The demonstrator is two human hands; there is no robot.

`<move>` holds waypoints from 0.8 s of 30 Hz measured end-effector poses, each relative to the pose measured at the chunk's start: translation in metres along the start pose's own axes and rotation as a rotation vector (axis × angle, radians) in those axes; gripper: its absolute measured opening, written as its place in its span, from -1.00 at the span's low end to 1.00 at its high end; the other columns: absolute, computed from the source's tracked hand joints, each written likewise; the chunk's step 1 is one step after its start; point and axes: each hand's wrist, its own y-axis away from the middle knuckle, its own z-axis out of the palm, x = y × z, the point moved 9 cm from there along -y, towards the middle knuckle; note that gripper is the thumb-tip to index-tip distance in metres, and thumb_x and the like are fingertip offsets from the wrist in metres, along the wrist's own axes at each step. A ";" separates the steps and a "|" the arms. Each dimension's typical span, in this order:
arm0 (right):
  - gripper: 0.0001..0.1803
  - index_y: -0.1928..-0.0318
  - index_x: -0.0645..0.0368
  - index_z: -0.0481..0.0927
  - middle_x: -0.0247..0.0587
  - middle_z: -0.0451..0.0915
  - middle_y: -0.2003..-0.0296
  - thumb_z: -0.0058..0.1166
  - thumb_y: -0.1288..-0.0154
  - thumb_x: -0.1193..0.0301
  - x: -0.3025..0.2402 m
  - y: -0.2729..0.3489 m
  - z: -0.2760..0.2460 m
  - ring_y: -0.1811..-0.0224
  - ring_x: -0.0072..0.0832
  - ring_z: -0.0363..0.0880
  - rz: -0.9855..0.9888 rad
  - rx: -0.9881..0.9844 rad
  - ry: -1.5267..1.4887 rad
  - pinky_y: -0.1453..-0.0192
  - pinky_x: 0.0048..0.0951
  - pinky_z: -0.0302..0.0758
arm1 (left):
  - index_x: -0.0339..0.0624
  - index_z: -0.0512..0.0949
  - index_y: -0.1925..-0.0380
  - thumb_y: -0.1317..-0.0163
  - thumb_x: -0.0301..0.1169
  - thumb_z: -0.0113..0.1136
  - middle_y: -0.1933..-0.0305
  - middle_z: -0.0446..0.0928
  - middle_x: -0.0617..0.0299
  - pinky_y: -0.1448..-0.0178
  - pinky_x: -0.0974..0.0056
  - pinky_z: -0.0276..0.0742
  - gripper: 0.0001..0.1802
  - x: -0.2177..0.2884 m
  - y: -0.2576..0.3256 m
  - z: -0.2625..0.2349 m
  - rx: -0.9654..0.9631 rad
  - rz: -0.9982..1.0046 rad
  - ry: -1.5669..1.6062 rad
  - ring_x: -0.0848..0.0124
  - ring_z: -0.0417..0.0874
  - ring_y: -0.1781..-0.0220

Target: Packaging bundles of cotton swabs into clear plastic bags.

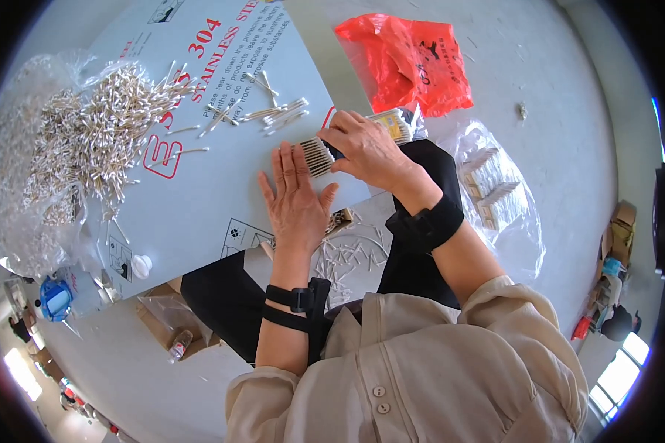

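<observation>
A neat row of cotton swabs (316,158) lies side by side near the right edge of the sheet-covered table (222,177). Flat on the table, my left hand (297,196) has its fingers stretched out, their tips against the row's left end. My right hand (369,151) grips the row's right end between thumb and bent fingers. Something dark shows under that hand, mostly hidden. Just beyond the right hand is a clear pack of swabs (393,125) with a yellow label. Loose swabs (277,114) lie scattered beyond both hands.
A large heap of swabs (111,122) spills from a clear plastic bag (22,162) at the left. A red plastic bag (414,66) lies at the far right. Filled packs sit in a clear bag (499,192) right of my knee. Swabs litter the area below the table edge (347,255).
</observation>
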 end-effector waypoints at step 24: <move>-0.06 -0.48 0.11 0.10 -0.02 0.02 -0.50 -0.22 -0.33 -0.30 0.070 0.063 -0.006 -0.59 -0.16 -0.16 0.124 0.109 0.064 -0.61 -0.13 -0.20 | -0.24 -0.09 -0.50 -0.33 0.11 0.04 -0.60 -0.11 -0.01 -0.59 -0.14 -0.23 -0.03 0.045 -0.025 0.013 0.032 -0.010 -0.022 0.11 -0.14 -0.63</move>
